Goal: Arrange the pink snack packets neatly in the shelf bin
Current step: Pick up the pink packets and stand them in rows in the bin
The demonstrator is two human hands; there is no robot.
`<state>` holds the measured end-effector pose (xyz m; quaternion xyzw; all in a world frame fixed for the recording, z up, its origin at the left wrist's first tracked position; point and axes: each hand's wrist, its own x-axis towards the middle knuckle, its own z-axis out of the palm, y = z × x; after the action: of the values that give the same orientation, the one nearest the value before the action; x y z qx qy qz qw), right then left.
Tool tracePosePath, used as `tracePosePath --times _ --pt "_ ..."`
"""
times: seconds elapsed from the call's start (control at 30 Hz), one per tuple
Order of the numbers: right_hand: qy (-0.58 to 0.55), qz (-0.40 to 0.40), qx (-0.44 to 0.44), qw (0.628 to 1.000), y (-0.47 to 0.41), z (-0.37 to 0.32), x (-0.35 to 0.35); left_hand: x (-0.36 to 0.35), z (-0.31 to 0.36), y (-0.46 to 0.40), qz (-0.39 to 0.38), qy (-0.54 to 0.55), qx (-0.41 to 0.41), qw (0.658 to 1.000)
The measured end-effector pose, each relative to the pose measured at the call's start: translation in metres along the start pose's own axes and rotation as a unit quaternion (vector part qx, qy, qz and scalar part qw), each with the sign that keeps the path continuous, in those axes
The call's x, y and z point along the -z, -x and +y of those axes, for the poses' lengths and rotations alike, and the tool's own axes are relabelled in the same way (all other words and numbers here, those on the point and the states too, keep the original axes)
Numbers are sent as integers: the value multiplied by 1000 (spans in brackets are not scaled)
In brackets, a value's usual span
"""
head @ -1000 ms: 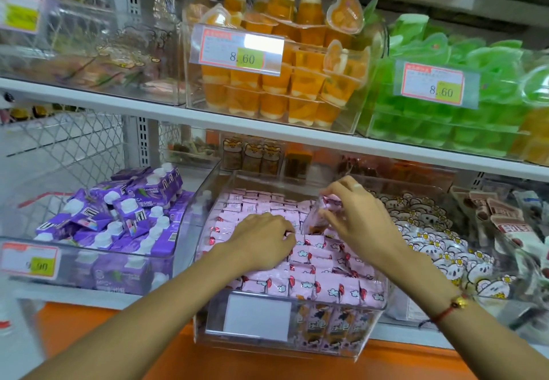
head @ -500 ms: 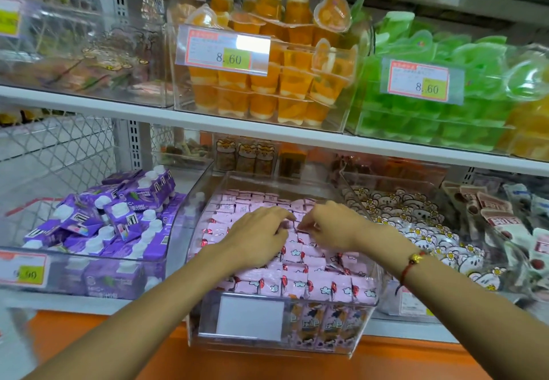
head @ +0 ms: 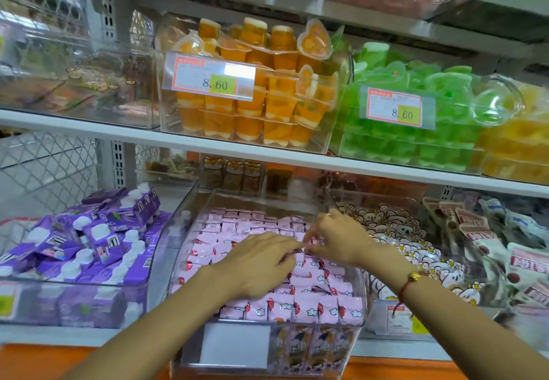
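In the clear plastic shelf bin [head: 361, 284], left hand [head: 261, 264] rests flat, right hand [head: 335, 237] pinches small pink foil snack packets [head: 309, 308]: probably light, crinkly, slippery; grip edges.

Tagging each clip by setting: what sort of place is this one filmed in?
Most likely a snack shop or supermarket aisle. Tiered shelves hold clear bins of packaged goods, such as the orange jelly cups, with a price tag reading 8.60, and a bin of pink snack packets below.
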<state>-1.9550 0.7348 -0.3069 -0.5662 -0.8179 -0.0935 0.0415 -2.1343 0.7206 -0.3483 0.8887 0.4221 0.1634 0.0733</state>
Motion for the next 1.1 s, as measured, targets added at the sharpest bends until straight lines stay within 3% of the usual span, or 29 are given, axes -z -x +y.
tracePosePath --times 0.1,0.27,0.4,0.5,0.6,0.67,0.8,0.9,0.97,1.03,1.1 --pt "35 -28 -24 999 -4 -1 -4 0 3 1 -46 2 -16 999" --pt "-19 -30 -53 998 -5 4 -4 1 3 1 -57 2 0 998" --pt "-62 32 -61 996 1 8 -11 -1 3 1 -63 -5 1 998" --pt "-119 136 -74 981 2 7 -12 -1 3 3 -75 -2 0 997" --pt "-338 273 -123 892 5 2 -5 -2 2 3 -77 5 3 997" --pt "-403 358 -166 826 10 -3 -1 -2 0 3 -67 37 17 997" --pt "-526 449 -214 690 20 -14 7 5 1 1 8 225 74 971" --pt "-608 412 -227 640 29 -20 13 21 -1 -5 138 321 130 928" --pt "-655 356 -228 626 33 -24 14 29 -1 -7 119 401 103 903" --pt "-682 299 -235 624 35 -27 13 34 3 -5 80 408 70 907" --pt "-711 260 -242 607 36 -29 13 35 3 -5 86 392 51 914"
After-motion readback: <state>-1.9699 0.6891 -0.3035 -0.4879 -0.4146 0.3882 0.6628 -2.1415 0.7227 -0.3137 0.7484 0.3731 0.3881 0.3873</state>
